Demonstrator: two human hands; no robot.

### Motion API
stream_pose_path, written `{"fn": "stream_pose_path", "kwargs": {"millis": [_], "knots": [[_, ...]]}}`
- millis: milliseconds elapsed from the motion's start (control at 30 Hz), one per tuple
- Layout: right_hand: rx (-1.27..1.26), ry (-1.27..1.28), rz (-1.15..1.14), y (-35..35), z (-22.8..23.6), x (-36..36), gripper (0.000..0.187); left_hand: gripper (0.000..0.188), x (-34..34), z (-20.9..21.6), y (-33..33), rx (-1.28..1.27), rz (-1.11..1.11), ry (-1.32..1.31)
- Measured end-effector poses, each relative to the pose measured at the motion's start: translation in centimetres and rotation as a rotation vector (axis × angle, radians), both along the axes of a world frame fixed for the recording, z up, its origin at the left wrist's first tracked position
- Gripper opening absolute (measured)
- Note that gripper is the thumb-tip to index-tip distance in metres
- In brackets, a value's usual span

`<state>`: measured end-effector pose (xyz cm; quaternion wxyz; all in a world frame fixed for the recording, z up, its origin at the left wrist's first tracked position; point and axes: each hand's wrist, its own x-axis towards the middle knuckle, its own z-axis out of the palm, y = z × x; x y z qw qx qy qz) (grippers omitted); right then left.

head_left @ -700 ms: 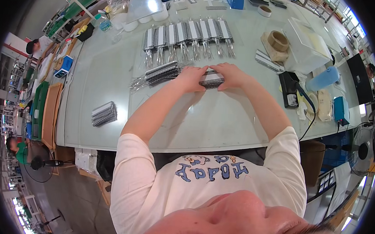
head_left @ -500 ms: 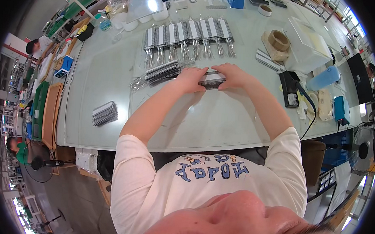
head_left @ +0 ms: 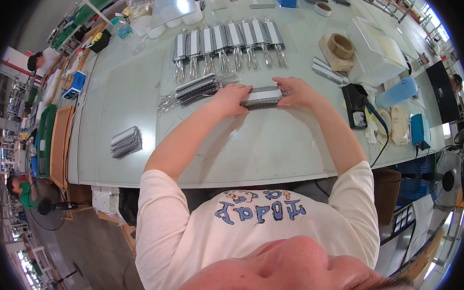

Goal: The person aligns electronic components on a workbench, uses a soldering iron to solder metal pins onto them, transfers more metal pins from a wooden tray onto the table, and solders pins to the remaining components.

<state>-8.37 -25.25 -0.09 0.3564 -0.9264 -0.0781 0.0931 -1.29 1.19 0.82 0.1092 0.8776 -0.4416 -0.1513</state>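
Note:
Between my two hands is a stack of narrow grey strips [head_left: 262,97] with a white band along its top, lying lengthwise just above the table. My left hand [head_left: 229,99] grips its left end, and my right hand [head_left: 296,93] pinches its right end, where thin wire-like leads show by the fingers. Next to my left hand lies a loose pile of similar dark strips [head_left: 197,87], its silvery leads spreading left. Beyond my hands, several strip bundles [head_left: 219,41] stand side by side in a row, leads toward me. A smaller strip stack [head_left: 126,141] lies at the left.
On the right of the glass-topped table [head_left: 231,163] are a brown tape roll [head_left: 340,46], a translucent plastic box [head_left: 377,55], a black tool stand [head_left: 355,107] with a cable, a blue bottle [head_left: 398,93] and a blue box [head_left: 420,131]. White containers are at the far left.
My right hand has slid outward to the right along the stack, so more of its white-banded top shows. My left hand keeps hold of the left end.

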Motion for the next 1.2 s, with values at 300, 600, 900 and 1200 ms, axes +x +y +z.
{"fn": "stream_pose_path", "kwargs": {"millis": [300, 600, 900, 1200], "knots": [[-0.142, -0.192, -0.024, -0.2, -1.0, 0.1, 0.063, 0.077, 0.1, -0.6, 0.2, -0.042, -0.028, -0.038], [-0.219, -0.257, 0.010, 1.9, -0.1, 0.3, 0.047, 0.074, -0.2, -0.3, -0.1, -0.110, -0.039, -0.003], [-0.463, -0.165, 0.057, 3.1, 2.3, -0.1, 0.056, 0.075, -0.5, -0.4, -0.2, -0.098, -0.043, -0.020], [-0.419, -0.168, 0.246, 5.2, 1.1, 0.5, 0.092, 0.084, 0.1, -0.7, -0.4, 0.015, -0.067, -0.009]]}}
